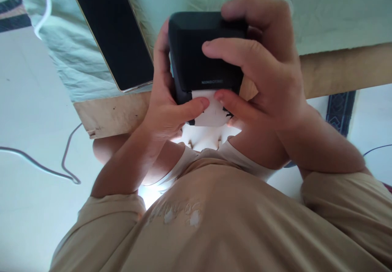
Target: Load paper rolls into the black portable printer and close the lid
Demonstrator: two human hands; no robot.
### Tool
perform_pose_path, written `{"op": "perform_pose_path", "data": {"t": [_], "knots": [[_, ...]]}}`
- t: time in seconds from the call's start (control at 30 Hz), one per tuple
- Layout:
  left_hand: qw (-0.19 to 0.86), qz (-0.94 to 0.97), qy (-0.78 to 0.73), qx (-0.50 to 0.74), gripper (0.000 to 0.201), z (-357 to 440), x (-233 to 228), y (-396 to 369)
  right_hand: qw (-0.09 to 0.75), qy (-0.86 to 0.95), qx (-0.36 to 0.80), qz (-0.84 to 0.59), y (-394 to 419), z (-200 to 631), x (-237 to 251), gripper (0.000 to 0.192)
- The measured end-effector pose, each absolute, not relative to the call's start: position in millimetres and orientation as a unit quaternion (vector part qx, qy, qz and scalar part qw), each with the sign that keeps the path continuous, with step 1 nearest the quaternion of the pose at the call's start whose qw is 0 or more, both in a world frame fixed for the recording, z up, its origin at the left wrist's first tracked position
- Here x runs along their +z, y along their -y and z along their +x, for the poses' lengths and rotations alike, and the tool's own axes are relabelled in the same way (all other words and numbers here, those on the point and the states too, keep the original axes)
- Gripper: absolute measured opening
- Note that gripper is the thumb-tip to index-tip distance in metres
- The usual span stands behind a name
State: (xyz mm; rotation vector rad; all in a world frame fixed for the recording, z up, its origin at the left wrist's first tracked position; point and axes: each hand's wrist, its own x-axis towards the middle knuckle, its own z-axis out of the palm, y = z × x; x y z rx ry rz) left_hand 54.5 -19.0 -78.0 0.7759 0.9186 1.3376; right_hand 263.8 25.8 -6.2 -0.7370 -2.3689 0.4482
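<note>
A small black label printer [196, 55] with grey lettering on its front is held up in both hands, close to my chest. My left hand [165, 96] grips its left side, thumb pressed on the white label [211, 112] that sticks out of the slot. My right hand [263, 68] wraps over the printer's top and right side, one finger lying across its face and another fingertip touching the label. The label bears some dark print, partly hidden by my fingers.
A dark-screened phone [113, 31] with a gold rim lies on a pale green cloth [321, 10] over a wooden table edge [343, 68]. A white cable [45, 2] hangs at the far left, and grey cables [65, 163] trail on the pale floor.
</note>
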Motion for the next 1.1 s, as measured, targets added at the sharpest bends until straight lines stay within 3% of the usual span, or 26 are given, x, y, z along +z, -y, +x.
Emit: {"op": "perform_pose_path", "data": {"t": [0.17, 0.3, 0.43, 0.53, 0.67, 0.83, 0.97, 1.1], "knots": [[0.694, 0.252, -0.336, 0.584, 0.135, 41.6, -90.1, 6.0, 0.318, 0.894, 0.182, -0.258, -25.1, 261.7, -1.3, 0.042], [0.637, 0.304, -0.330, 0.627, 0.095, 44.3, -82.5, 13.7, 0.330, 0.894, 0.178, -0.245, -23.4, 262.7, -6.1, 0.041], [0.609, 0.357, -0.295, 0.644, 0.079, 56.0, -73.7, 23.2, 0.398, 0.844, 0.174, -0.315, -18.2, 264.1, -8.9, 0.033], [0.605, 0.317, -0.312, 0.661, 0.066, 60.6, -69.3, 24.8, 0.401, 0.843, 0.180, -0.310, -16.9, 264.0, -9.6, 0.027], [0.621, 0.307, -0.324, 0.644, 0.071, 61.4, -63.7, 24.2, 0.376, 0.850, 0.209, -0.304, -16.4, 261.2, -9.9, 0.029], [0.596, 0.284, -0.361, 0.658, 0.054, 67.3, -58.2, 28.0, 0.387, 0.840, 0.209, -0.317, -13.6, 260.3, -10.5, 0.023], [0.584, 0.271, -0.370, 0.670, 0.058, 67.9, -59.0, 28.8, 0.397, 0.833, 0.198, -0.330, -9.6, 263.2, -8.0, 0.003], [0.601, 0.266, -0.340, 0.673, 0.073, 65.6, -61.2, 27.0, 0.365, 0.814, 0.241, -0.382, -2.2, 263.6, 3.1, 0.021]]}}
